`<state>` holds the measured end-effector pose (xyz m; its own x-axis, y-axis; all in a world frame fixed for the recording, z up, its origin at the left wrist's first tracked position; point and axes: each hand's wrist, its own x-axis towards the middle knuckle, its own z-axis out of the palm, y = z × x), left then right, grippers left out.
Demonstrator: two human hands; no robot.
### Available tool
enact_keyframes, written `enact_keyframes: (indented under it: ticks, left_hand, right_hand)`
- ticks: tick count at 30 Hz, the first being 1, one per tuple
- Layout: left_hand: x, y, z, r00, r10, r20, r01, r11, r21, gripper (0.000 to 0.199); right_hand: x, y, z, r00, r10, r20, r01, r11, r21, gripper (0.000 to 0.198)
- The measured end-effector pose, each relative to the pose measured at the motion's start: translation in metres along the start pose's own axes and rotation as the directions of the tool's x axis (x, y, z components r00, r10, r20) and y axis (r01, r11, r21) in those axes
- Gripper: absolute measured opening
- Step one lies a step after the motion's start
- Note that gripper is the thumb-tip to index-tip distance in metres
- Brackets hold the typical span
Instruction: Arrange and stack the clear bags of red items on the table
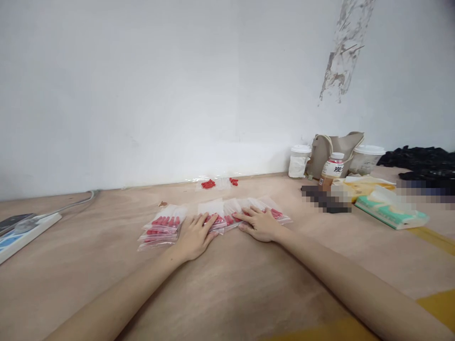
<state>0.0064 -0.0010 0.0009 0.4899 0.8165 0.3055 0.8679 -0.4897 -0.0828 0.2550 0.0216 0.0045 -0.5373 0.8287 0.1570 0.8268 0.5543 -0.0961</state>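
My left hand [195, 237] lies flat with its fingers spread, its fingertips touching a clear zip bag [211, 207] of small red pieces. Left of it, several similar bags [164, 223] overlap in a stack, red pieces showing through the plastic. My right hand [261, 224] also rests flat, fingers apart, on a row of these bags [279, 214]. Neither hand grips anything. What the red pieces are, I cannot make out. Farther back by the wall, loose-looking red pieces [208, 183] lie on or in clear plastic, with a smaller group [233, 181] to their right.
A white power strip [30, 237] with a cable is at the left edge. At the right stand a lidded cup [299, 161], a drink bottle [332, 171], a grey bag [318, 156] and a second cup [366, 160]. A green tissue pack [391, 212] lies before them; black plastic [419, 158] is beyond.
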Motion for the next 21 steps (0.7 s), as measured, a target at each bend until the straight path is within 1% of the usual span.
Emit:
enact_keyframes:
  ticks: [3, 5, 7, 10, 12, 14, 15, 16, 17, 19, 20, 21]
  left_hand:
    - [0.022, 0.025, 0.010, 0.998, -0.043, 0.038, 0.049, 0.985, -0.168, 0.051]
    - [0.039, 0.045, 0.018, 0.998, -0.065, 0.012, 0.066, 0.963, -0.261, 0.051]
    - [0.052, 0.063, 0.024, 0.997, -0.071, -0.015, 0.062, 0.945, -0.322, 0.050]
    - [0.059, 0.081, 0.026, 0.996, -0.069, -0.064, 0.042, 0.934, -0.356, 0.057]
    - [0.053, 0.079, 0.021, 0.991, -0.040, -0.129, -0.004, 0.946, -0.324, 0.059]
    - [0.039, 0.063, 0.009, 0.981, 0.025, -0.194, -0.073, 0.968, -0.240, 0.053]
    - [0.030, 0.050, 0.001, 0.976, 0.056, -0.212, -0.096, 0.978, -0.183, 0.047]
    - [0.021, 0.032, -0.007, 0.973, 0.051, -0.227, -0.082, 0.988, -0.130, 0.041]
    - [0.011, 0.012, -0.015, 0.970, 0.030, -0.243, -0.053, 0.995, -0.088, 0.036]
    - [-0.010, -0.032, -0.031, 0.969, -0.052, -0.240, 0.043, 0.998, -0.043, 0.037]
    - [-0.020, -0.054, -0.038, 0.972, -0.078, -0.220, 0.072, 0.997, -0.036, 0.039]
    - [-0.029, -0.075, -0.044, 0.983, -0.073, -0.168, 0.068, 0.997, -0.036, 0.043]
  right_hand:
    - [-0.012, 0.026, -0.001, 0.998, 0.062, -0.021, -0.063, 0.998, -0.022, 0.048]
    - [-0.022, 0.046, -0.002, 0.995, 0.091, -0.027, -0.092, 0.995, -0.032, 0.049]
    - [-0.031, 0.067, -0.003, 0.995, 0.095, -0.038, -0.096, 0.995, -0.035, 0.049]
    - [-0.041, 0.088, -0.003, 0.992, 0.074, -0.104, -0.079, 0.995, -0.055, 0.048]
    - [-0.045, 0.090, -0.002, 0.980, 0.037, -0.198, -0.057, 0.994, -0.097, 0.049]
    - [-0.045, 0.082, -0.002, 0.950, -0.004, -0.312, -0.039, 0.991, -0.131, 0.045]
    - [-0.044, 0.075, -0.003, 0.932, -0.020, -0.361, -0.029, 0.991, -0.131, 0.041]
    - [-0.043, 0.068, -0.004, 0.918, -0.035, -0.395, -0.013, 0.993, -0.120, 0.039]
    - [-0.041, 0.059, -0.005, 0.909, -0.049, -0.413, 0.008, 0.995, -0.100, 0.037]
    - [-0.036, 0.042, -0.009, 0.911, -0.079, -0.404, 0.064, 0.997, -0.049, 0.039]
    - [-0.033, 0.035, -0.010, 0.918, -0.089, -0.387, 0.085, 0.996, -0.029, 0.043]
    - [-0.028, 0.030, -0.011, 0.925, -0.094, -0.367, 0.096, 0.995, -0.015, 0.046]
